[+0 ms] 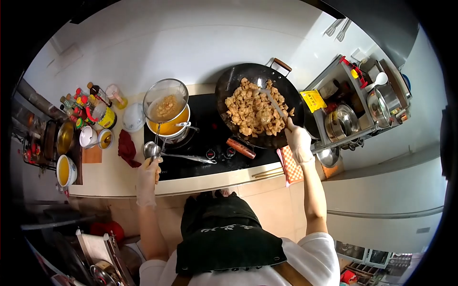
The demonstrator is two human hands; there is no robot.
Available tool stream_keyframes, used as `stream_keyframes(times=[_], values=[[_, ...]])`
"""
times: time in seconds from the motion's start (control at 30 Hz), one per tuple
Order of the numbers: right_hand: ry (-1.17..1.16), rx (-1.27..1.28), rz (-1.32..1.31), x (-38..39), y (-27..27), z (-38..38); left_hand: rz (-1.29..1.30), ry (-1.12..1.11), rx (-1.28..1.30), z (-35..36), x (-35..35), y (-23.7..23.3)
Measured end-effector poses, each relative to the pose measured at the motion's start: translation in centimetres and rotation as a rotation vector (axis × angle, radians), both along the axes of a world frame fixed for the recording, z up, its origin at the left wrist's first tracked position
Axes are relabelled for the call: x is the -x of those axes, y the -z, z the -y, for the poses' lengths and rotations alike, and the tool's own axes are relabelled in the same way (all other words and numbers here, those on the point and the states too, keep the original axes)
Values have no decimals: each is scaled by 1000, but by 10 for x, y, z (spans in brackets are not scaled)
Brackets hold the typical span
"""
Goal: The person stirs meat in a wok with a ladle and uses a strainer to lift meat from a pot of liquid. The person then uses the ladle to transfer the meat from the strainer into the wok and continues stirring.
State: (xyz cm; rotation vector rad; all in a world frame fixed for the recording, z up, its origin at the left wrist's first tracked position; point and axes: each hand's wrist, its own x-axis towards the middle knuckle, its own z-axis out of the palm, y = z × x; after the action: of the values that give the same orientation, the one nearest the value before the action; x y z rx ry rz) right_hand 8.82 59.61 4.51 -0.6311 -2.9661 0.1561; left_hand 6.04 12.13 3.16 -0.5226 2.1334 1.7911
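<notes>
My left hand point(149, 177), in a thin clear glove, is closed around the handle of a mesh strainer point(152, 91). Some fried pieces lie in the strainer, which is over a white pot point(185, 125) of yellow oil. Close to that hand, a metal ladle point(188, 158) rests on the cooktop. Also gloved, my right hand point(299, 142) grips a spatula point(273, 102) whose far end is among browned chopped pieces point(248, 113) in a large black wok point(228, 81). The exact shape of the spatula's end is partly hidden by the food.
Sauce bottles point(105, 116), small bowls point(88, 137) and a dark red cloth point(126, 147) stand left of the black cooktop point(191, 168). A metal rack point(355, 136) with pans is at the right. A checkered cloth point(292, 167) and chopsticks point(267, 172) lie at the counter's front edge.
</notes>
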Motion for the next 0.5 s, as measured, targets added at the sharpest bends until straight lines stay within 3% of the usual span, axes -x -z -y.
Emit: stream_keyframes(times=[0.1, 0.27, 0.33, 0.5], values=[[41, -33, 49, 31, 12, -2, 3, -2, 12, -3, -1, -6], [-103, -246, 44, 50, 60, -17, -20, 7, -11, 0, -1, 2], [-168, -285, 12, 51, 44, -17, -27, 15, -12, 0, -1, 1], [-67, -24, 35, 22, 1, 17, -28, -16, -11, 5, 0, 9]])
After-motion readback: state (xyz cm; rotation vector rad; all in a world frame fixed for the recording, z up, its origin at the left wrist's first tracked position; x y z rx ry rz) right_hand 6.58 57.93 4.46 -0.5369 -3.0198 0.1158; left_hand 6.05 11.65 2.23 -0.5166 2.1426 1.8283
